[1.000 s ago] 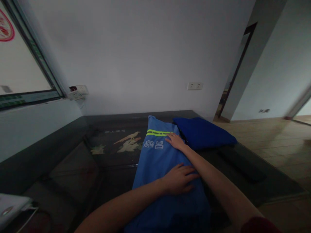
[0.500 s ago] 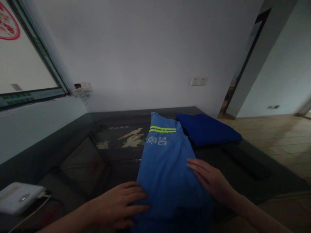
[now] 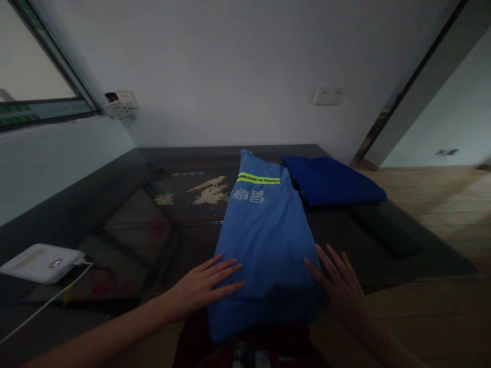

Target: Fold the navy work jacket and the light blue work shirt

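A light blue garment point(image 3: 268, 235) with a yellow-green stripe and white printed characters lies in a long folded strip on the dark table point(image 3: 192, 240). Its near end hangs over the table's front edge. My left hand point(image 3: 209, 286) rests on the garment's left side, fingers apart and laid flat on the cloth. At the right edge, my right hand point(image 3: 337, 281) has its fingers spread, with the thumb side touching the cloth. Neither hand grips the fabric.
A darker blue folded cloth point(image 3: 333, 181) lies at the back right of the table. Near it is a dark flat oblong point(image 3: 385, 230). On the left a white device point(image 3: 44, 261) has a cable point(image 3: 49, 301) plugged in. Wall sockets point(image 3: 330, 95) are behind.
My view has tilted downward, showing the garment's near end. The left hand lies a little further onto the cloth; the right hand has slid nearer me along the right edge, its fingers spreading.
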`<state>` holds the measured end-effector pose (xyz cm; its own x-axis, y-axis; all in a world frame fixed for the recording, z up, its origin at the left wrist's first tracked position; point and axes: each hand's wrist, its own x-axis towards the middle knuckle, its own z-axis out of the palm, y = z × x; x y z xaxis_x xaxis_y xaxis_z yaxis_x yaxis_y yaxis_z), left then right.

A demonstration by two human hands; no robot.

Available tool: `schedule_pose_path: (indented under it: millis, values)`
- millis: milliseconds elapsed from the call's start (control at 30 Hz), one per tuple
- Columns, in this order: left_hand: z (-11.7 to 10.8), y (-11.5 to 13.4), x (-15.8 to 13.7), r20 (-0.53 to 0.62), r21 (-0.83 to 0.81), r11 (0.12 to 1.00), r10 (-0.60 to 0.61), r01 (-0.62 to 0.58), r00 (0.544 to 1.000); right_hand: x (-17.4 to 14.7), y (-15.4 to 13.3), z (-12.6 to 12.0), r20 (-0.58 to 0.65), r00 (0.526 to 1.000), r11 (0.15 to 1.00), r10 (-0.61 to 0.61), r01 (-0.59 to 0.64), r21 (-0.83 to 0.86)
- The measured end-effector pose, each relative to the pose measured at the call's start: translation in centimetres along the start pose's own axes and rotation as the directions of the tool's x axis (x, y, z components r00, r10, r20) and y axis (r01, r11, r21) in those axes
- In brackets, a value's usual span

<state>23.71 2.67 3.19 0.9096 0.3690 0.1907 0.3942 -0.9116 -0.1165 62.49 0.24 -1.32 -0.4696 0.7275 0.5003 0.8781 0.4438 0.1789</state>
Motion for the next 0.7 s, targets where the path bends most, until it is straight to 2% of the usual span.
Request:
schedule_pose_path:
  millis: [100, 200, 333, 433, 533, 633, 700]
  values:
    - [-0.6, 0.1, 0.2, 0.017, -0.017, 0.999, 0.027, -0.027, 0.999, 0.5, -0.1, -0.1, -0.055, 0.991, 0.987, -0.119, 0.124, 0.105]
    - [-1.7, -0.3, 0.4, 0.043, -0.096, 0.992, 0.089, -0.084, 0.995, 0.9, 0.2, -0.5, -0.113, 0.956, 0.928, -0.270, 0.290, 0.233]
    - [-2.3, -1.2, 0.3, 0.026, -0.289, 0.952, 0.109, -0.097, 0.994, 1.3, 0.6, -1.3, -0.166, 0.932, 0.867, -0.321, 0.360, 0.344]
    - [-2.5, -2.0, -0.1, 0.010, -0.452, 0.889, 0.084, -0.070, 0.996, 2.0, 0.7, -2.0, -0.159, 0.939, 0.806, -0.306, 0.344, 0.482]
    - [-3.6, -2.7, -0.1, 0.007, -0.555, 0.831, -0.031, 0.030, 0.999, 3.2, 1.0, -3.2, -0.145, 0.953, 0.714, -0.265, 0.295, 0.635]
    - [-6.4, -3.1, 0.2, 0.016, -0.586, 0.798, -0.163, 0.141, 0.987, 4.8, 1.8, -5.6, -0.066, 0.976, 0.669, -0.208, 0.191, 0.718]
    - [-8.8, -3.2, 0.4, 0.037, -0.585, 0.789, -0.207, 0.189, 0.978, 5.5, 2.3, -7.6, 0.065, 0.983, 0.672, -0.174, 0.070, 0.737]
